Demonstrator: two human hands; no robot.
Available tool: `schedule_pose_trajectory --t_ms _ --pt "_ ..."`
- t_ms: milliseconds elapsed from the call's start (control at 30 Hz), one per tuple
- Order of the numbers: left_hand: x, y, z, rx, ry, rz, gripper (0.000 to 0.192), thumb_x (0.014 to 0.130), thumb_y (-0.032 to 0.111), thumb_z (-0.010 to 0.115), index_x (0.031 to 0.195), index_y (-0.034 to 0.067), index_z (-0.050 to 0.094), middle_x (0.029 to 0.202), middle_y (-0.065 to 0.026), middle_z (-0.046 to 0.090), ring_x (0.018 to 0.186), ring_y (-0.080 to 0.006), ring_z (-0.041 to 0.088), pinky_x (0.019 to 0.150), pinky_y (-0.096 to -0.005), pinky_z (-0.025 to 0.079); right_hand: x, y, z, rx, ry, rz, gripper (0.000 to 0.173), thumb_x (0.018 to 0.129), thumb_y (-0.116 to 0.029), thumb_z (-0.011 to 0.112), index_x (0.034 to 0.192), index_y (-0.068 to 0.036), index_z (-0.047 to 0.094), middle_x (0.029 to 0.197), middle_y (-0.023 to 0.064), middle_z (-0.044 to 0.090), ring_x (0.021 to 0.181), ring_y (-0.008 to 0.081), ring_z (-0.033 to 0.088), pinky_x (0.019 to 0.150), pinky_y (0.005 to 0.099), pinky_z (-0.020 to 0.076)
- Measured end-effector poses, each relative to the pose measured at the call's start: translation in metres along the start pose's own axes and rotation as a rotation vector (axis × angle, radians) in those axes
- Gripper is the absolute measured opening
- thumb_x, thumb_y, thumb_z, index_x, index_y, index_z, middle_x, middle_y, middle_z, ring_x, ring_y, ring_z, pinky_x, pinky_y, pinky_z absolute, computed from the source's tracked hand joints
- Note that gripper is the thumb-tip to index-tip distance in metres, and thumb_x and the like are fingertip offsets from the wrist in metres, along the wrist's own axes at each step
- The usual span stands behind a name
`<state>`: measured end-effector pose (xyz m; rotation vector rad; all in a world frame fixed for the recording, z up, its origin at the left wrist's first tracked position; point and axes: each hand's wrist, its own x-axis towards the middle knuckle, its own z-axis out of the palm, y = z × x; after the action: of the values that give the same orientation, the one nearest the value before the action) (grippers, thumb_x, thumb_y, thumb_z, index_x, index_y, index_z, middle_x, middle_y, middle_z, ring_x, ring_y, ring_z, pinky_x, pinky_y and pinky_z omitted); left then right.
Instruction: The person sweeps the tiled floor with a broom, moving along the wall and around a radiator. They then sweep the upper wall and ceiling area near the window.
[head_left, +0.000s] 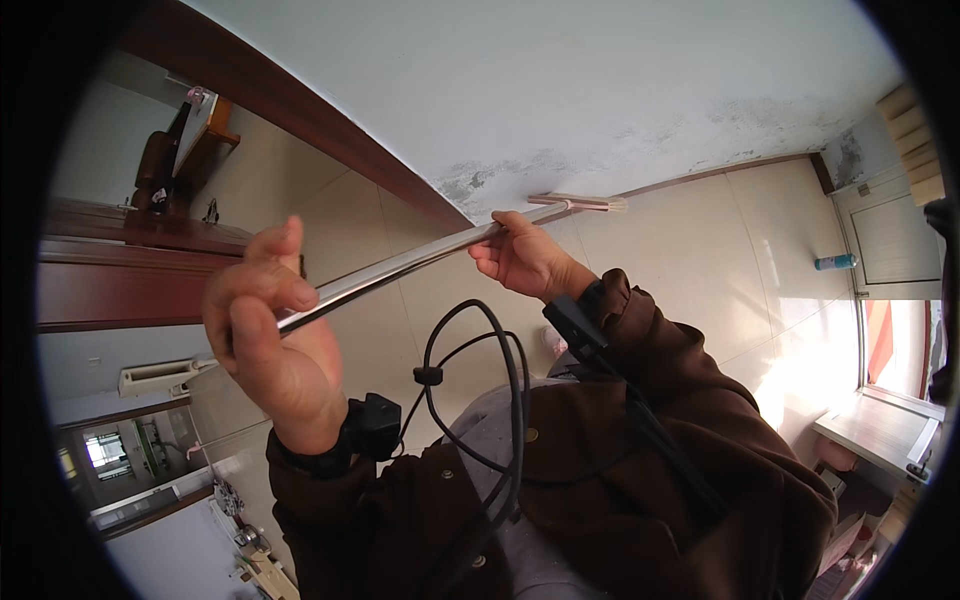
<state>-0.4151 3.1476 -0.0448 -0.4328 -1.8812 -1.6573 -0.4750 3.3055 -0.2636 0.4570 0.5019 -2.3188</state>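
Note:
A shiny metal pole (405, 264) slants across the view between both hands, and a broom head with pale bristles (600, 203) is at its far end, low by the foot of the wall. My left hand (274, 330) is around the near end of the pole, some of its fingers lifted and spread. Further along, my right hand (521, 255) grips the pole from below, thumb on top. Black straps with small devices sit on both wrists. A looped black cable (427, 375) hangs between my forearms, over the brown jacket (675, 450).
A white wall (600, 90) with peeling patches rises ahead, edged by a dark red wooden door frame (337, 127). On the tiled floor (675, 247), a blue-green can (835, 262) lies near a white door (896, 240). A wooden table (217, 124) stands beyond the doorway; a white cabinet (874, 431) is at right.

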Motion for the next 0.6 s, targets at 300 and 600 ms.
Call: schedule_pose_trajectory --t_ms 300,600 --pt "-0.019 0.032 -0.018 -0.573 -0.313 -0.082 0.050 0.086 0.059 0.046 0.061 0.017 0.036 0.049 0.0071 0.033 0.043 -0.0067 0.028 0.057 -0.0237 0.033 -0.041 -0.024 -0.024 -0.256 0.084 -0.006 0.060 0.092 -0.051 0.042 0.112 0.006 0.044 0.098 0.0171 0.057 0.079 0.0246 0.062 0.068 0.0337 0.0549" --pt "-0.029 0.095 -0.065 -0.640 -0.185 0.004 0.043 0.083 0.042 0.063 0.058 0.017 0.040 0.049 0.0068 0.041 0.043 -0.0061 0.035 0.055 -0.0209 0.038 -0.058 -0.008 -0.005 -1.112 0.141 -0.134 0.047 0.088 -0.032 0.056 0.112 0.007 0.047 0.105 0.0195 0.058 0.085 0.0278 0.062 0.075 0.0349 0.0517"
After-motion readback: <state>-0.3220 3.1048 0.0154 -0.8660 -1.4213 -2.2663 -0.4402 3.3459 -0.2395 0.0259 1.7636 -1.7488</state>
